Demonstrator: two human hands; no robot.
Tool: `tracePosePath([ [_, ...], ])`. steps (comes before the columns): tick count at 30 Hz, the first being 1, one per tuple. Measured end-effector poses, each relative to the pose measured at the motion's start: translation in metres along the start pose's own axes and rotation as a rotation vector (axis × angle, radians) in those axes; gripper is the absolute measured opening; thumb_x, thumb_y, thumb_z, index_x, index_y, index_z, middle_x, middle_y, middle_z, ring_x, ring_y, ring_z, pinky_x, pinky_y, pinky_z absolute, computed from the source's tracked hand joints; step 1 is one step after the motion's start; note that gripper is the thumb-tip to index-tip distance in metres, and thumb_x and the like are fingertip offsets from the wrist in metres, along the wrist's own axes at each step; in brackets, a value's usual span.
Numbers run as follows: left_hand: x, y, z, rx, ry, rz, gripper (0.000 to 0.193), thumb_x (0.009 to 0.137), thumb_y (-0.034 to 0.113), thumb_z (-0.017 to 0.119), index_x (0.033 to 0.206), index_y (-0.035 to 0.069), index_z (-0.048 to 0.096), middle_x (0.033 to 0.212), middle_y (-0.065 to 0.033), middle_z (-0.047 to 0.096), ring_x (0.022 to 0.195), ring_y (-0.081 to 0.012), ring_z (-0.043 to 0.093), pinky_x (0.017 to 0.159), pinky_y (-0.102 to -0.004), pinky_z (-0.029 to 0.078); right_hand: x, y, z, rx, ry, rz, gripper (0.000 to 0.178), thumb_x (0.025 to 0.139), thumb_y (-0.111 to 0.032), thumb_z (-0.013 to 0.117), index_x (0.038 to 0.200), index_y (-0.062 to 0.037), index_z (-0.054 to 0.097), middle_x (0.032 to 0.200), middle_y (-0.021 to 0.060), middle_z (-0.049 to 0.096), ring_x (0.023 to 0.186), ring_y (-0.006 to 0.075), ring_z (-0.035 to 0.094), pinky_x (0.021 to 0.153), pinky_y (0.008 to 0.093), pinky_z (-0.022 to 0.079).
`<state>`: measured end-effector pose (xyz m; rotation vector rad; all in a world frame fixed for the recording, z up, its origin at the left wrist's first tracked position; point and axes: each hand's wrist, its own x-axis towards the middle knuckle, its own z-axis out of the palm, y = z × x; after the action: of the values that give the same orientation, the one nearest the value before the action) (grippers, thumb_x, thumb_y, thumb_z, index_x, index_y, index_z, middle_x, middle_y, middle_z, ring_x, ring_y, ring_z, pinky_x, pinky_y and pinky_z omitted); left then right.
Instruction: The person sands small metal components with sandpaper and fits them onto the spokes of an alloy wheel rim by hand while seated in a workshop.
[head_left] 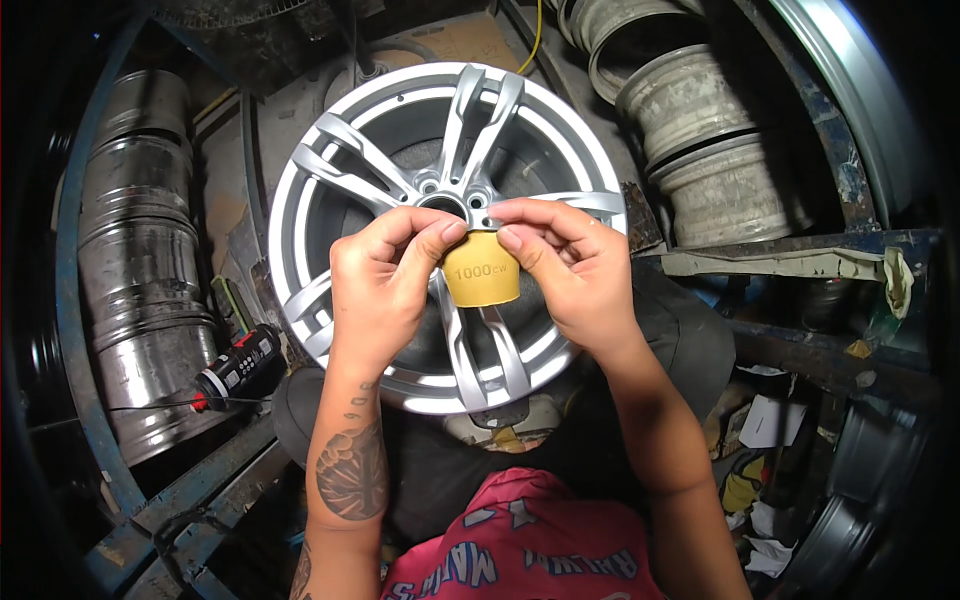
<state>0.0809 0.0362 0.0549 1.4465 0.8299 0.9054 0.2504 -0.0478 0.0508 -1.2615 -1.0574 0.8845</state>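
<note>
Between my two hands, a small yellow piece of sandpaper (482, 285) hangs with its printed back facing me. My left hand (385, 265) pinches its upper left edge between thumb and forefinger. At the upper right edge, my right hand (575, 265) grips it the same way. Below them lies a silver alloy wheel (505, 120) with paired spokes, face up between my legs. The sandpaper covers part of the wheel's hub area and lower spokes. Whether it touches the wheel, I cannot tell.
Shiny metal wheel barrels (140, 260) are stacked at the left, inside a blue metal frame (70, 250). A black and red corded tool (240, 370) lies beside them. Dull, worn wheels (690, 110) stand at the upper right. White paper scraps (772, 422) lie lower right.
</note>
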Motion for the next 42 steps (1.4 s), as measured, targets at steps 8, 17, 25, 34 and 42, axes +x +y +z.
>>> tracePosePath([
  [8, 0.000, -0.001, -0.002, 0.081, 0.004, 0.024, 0.014, 0.097, 0.008, 0.072, 0.100, -0.005, 0.077, 0.085, -0.0077, 0.077, 0.079, -0.0088, 0.070, 0.072, -0.0230, 0.055, 0.002, -0.004, -0.006, 0.309, -0.107, 0.199, 0.030, 0.098, -0.001, 0.067, 0.127, 0.0062, 0.066, 0.104, 0.0099, 0.074, 0.097, 0.0089, 0.070, 0.086, 0.0220, 0.056],
  [17, 0.000, 0.004, -0.001, 0.257, -0.002, 0.207, 0.007, 0.092, 0.002, 0.074, 0.095, -0.003, 0.076, 0.084, -0.0111, 0.077, 0.075, -0.0136, 0.073, 0.069, -0.0252, 0.057, 0.001, -0.001, -0.006, 0.247, -0.093, 0.251, 0.025, 0.102, -0.011, 0.065, 0.119, 0.0058, 0.072, 0.107, 0.0117, 0.075, 0.100, 0.0127, 0.069, 0.090, 0.0264, 0.055],
  [25, 0.000, 0.009, 0.000, 0.324, -0.044, 0.271, 0.006, 0.088, -0.002, 0.075, 0.094, -0.003, 0.076, 0.084, -0.0123, 0.077, 0.076, -0.0178, 0.075, 0.068, -0.0267, 0.057, -0.001, 0.000, -0.010, 0.174, -0.072, 0.271, 0.019, 0.100, -0.006, 0.066, 0.115, 0.0052, 0.071, 0.104, 0.0095, 0.075, 0.097, 0.0109, 0.070, 0.087, 0.0251, 0.055],
  [34, 0.000, 0.006, 0.002, 0.230, -0.052, 0.262, 0.007, 0.089, -0.004, 0.074, 0.095, -0.004, 0.076, 0.084, -0.0118, 0.077, 0.077, -0.0161, 0.076, 0.070, -0.0261, 0.058, -0.004, 0.003, -0.008, 0.132, -0.030, 0.138, 0.015, 0.100, -0.004, 0.066, 0.110, 0.0042, 0.072, 0.096, 0.0074, 0.076, 0.091, 0.0092, 0.070, 0.082, 0.0237, 0.055],
  [42, -0.002, 0.006, 0.001, 0.212, -0.037, 0.202, 0.005, 0.090, -0.003, 0.073, 0.094, -0.005, 0.076, 0.083, -0.0118, 0.077, 0.077, -0.0145, 0.075, 0.068, -0.0251, 0.058, -0.003, 0.000, -0.004, -0.102, 0.029, 0.030, 0.012, 0.098, -0.005, 0.067, 0.104, 0.0029, 0.074, 0.091, 0.0075, 0.077, 0.085, 0.0093, 0.071, 0.077, 0.0254, 0.056],
])
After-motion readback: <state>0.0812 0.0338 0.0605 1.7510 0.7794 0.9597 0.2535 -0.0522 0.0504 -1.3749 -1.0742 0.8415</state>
